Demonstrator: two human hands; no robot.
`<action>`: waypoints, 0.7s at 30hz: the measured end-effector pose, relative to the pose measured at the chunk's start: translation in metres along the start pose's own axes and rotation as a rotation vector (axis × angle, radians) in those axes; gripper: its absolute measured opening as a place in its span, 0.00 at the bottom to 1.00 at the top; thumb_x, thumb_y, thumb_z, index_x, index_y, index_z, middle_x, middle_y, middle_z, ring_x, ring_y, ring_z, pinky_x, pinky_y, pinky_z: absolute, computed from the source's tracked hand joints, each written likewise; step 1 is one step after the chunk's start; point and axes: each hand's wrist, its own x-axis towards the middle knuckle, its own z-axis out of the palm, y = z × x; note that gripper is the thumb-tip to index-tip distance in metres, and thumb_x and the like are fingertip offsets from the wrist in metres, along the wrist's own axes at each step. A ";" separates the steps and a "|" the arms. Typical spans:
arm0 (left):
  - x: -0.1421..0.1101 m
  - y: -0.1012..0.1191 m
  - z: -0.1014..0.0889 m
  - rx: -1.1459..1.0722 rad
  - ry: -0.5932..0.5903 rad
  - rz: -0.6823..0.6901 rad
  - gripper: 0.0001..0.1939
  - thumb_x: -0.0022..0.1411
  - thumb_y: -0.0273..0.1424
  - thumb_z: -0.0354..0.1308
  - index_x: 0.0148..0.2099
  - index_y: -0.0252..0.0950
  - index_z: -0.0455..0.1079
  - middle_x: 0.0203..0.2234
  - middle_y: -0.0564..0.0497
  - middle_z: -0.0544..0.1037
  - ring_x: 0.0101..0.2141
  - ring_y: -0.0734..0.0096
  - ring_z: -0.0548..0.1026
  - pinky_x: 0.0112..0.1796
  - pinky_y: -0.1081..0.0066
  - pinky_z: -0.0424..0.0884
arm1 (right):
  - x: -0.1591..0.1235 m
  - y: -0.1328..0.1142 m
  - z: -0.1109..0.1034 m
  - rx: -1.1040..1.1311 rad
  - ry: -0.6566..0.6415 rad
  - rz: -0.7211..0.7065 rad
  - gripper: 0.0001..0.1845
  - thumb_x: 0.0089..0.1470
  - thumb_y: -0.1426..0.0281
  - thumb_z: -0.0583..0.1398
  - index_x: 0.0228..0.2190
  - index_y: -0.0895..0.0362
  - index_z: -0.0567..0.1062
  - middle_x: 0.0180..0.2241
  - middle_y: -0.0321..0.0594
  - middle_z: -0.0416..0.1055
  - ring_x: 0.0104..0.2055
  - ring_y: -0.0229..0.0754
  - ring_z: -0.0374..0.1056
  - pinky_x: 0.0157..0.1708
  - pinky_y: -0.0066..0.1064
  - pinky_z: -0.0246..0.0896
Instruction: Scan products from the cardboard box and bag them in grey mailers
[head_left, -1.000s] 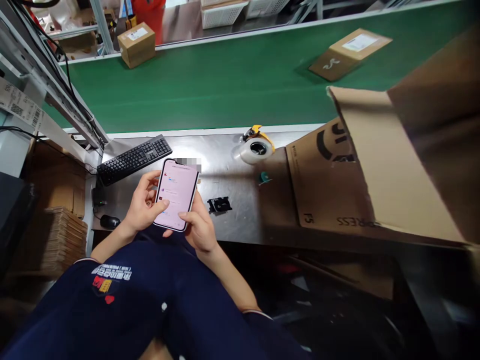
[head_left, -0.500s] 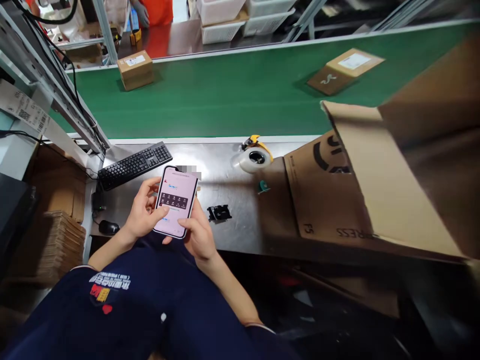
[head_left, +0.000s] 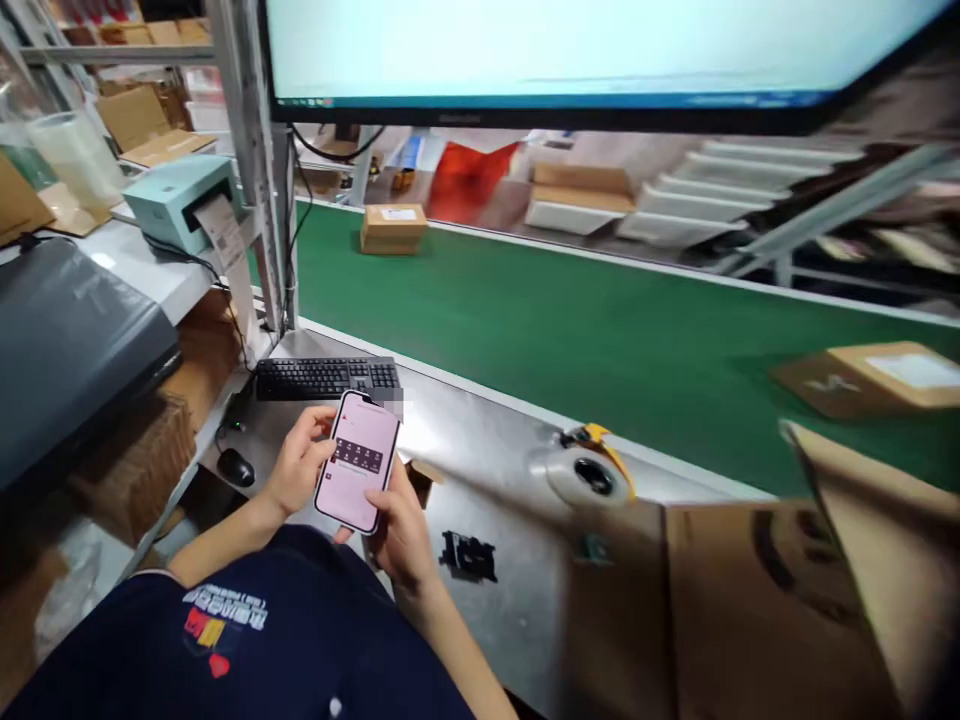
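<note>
A smartphone (head_left: pixel 358 460) with a pale pink lit screen is held over the front of a steel worktable (head_left: pixel 487 470). My left hand (head_left: pixel 297 470) wraps its left edge, thumb resting on the screen. My right hand (head_left: pixel 401 525) cradles its lower right corner from beneath. Both hands are closed around the phone.
A black keyboard (head_left: pixel 326 378) and mouse (head_left: pixel 235 466) lie to the left. On the table sit a tape dispenser (head_left: pixel 589 470), a small black part (head_left: pixel 468 556) and a large open carton (head_left: pixel 810 580). Behind runs a green conveyor (head_left: pixel 600 330) carrying boxes (head_left: pixel 392 228); a monitor (head_left: pixel 585 50) hangs above, a label printer (head_left: pixel 176 195) at left.
The view has tilted upward and swung left, bringing the monitor and label printer into sight. Both hands keep the phone, which shows the same keypad-like row as half a second ago.
</note>
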 end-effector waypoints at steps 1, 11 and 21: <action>-0.003 0.001 -0.003 -0.004 0.034 0.011 0.17 0.62 0.33 0.58 0.54 0.37 0.71 0.43 0.47 0.80 0.44 0.61 0.77 0.42 0.66 0.72 | 0.004 0.001 0.002 -0.009 -0.034 0.015 0.40 0.45 0.67 0.66 0.61 0.50 0.67 0.48 0.45 0.77 0.40 0.54 0.77 0.16 0.37 0.77; -0.038 0.030 -0.062 0.030 0.433 0.143 0.11 0.63 0.36 0.58 0.46 0.37 0.71 0.37 0.50 0.80 0.39 0.65 0.76 0.42 0.67 0.70 | 0.041 0.014 0.067 -0.123 -0.388 0.163 0.37 0.47 0.68 0.67 0.59 0.49 0.71 0.52 0.43 0.77 0.46 0.53 0.77 0.25 0.36 0.82; -0.094 0.044 -0.115 0.097 0.752 0.257 0.12 0.60 0.35 0.62 0.45 0.37 0.72 0.36 0.51 0.78 0.36 0.67 0.74 0.37 0.69 0.68 | 0.042 0.050 0.128 -0.298 -0.606 0.285 0.37 0.47 0.65 0.70 0.59 0.47 0.72 0.52 0.44 0.79 0.45 0.57 0.78 0.16 0.31 0.73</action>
